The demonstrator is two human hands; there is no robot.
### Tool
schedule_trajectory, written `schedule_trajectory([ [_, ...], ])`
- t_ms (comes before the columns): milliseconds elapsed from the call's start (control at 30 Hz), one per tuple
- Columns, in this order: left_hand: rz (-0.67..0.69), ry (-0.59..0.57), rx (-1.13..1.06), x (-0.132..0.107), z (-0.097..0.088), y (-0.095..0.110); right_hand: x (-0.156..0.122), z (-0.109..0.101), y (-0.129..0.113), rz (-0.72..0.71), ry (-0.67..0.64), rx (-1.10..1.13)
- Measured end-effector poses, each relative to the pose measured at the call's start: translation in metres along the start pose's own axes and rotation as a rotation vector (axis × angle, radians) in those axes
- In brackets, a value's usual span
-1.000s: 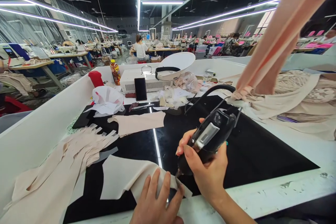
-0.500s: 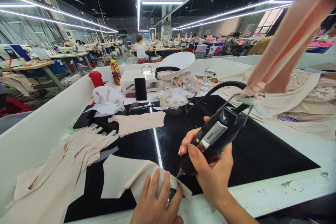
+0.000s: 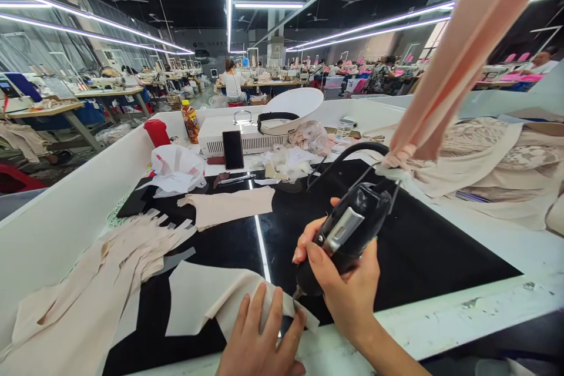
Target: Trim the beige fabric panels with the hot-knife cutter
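My right hand (image 3: 348, 282) is wrapped around a black corded hand tool (image 3: 359, 211) with a silver plate on its side. The tool tilts down to the left, and its small metal tip (image 3: 298, 292) is at the right end of a beige fabric piece (image 3: 198, 294). My left hand (image 3: 264, 335) lies on that piece with its fingers spread, near the tip. Part of the piece is folded up and hidden under my left hand. A knotted pink cloth strip (image 3: 445, 70) runs up from the tool's cable end. Under the fabric is a glossy black board (image 3: 423, 258).
Beige fabric strips (image 3: 88, 276) lie in a heap on the left, a flat beige piece (image 3: 233, 205) farther back. Behind stand a phone (image 3: 233, 150), a white box (image 3: 211, 138), a bottle (image 3: 190, 122) and a plastic bag (image 3: 176, 167). Fabric (image 3: 493, 164) is piled right.
The tool in my right hand has shifted slightly left and down, its tip now at the fabric's edge. My left hand stays on the piece. The whole view has also shifted slightly.
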State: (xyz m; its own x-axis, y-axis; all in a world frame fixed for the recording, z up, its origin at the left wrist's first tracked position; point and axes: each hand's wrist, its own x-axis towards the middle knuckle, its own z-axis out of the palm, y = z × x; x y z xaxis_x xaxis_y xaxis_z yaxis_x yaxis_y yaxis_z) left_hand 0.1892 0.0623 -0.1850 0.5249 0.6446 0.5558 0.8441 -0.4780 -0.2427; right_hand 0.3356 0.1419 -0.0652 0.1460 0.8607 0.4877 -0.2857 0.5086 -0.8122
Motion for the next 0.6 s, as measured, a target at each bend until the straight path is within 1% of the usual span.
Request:
schedule_trajectory([
  [100,0.035,0.021,0.006,-0.003,0.004,-0.003,0.002,0.000,0.003,-0.019,-0.025,0.046],
  [267,0.031,0.045,-0.005,-0.003,0.005,-0.004,0.002,0.004,0.007,0.001,-0.025,0.033],
  [433,0.027,0.031,-0.012,-0.003,0.005,-0.004,0.002,0.008,0.010,-0.052,0.012,0.023],
  [533,0.075,-0.001,-0.018,-0.002,0.001,-0.011,0.001,0.008,0.008,-0.049,0.001,-0.006],
  [600,0.115,-0.040,-0.040,0.001,-0.007,-0.019,0.000,0.007,0.006,-0.046,-0.010,-0.014],
])
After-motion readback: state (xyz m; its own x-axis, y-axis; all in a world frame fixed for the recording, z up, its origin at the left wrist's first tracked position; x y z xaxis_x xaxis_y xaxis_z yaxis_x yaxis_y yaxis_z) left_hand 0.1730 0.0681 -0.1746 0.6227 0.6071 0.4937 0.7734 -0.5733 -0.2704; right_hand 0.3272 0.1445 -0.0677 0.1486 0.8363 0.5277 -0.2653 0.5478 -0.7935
